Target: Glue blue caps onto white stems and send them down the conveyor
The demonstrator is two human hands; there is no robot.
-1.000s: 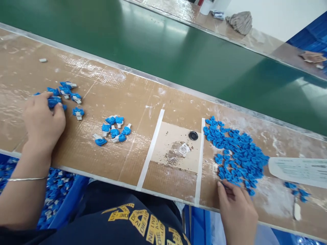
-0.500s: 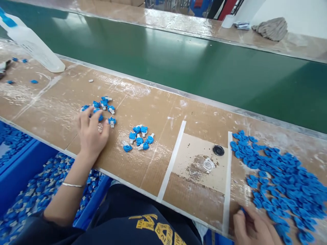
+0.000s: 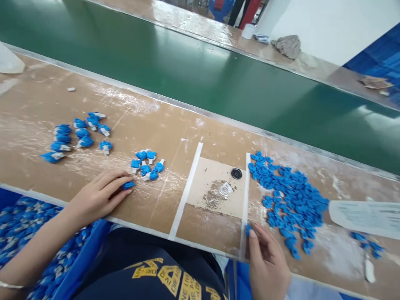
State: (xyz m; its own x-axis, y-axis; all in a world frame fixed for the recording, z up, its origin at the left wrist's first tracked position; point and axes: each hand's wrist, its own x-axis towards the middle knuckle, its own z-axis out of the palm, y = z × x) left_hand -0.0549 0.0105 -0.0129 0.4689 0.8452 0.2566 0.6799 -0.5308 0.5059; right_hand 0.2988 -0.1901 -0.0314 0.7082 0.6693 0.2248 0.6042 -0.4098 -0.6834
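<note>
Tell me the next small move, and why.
I'd probably bring the right hand inward over the pale panel, carrying its small blue piece. That piece sits at the fingertips by the right white strip, apart from the blue pile, and the left hand has a second blue piece at its fingertips, so the two could likely meet there.

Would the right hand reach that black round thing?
Probably yes: only flat board and white tape lie between the right hand and black disc, but that hand holds a blue piece.
</note>
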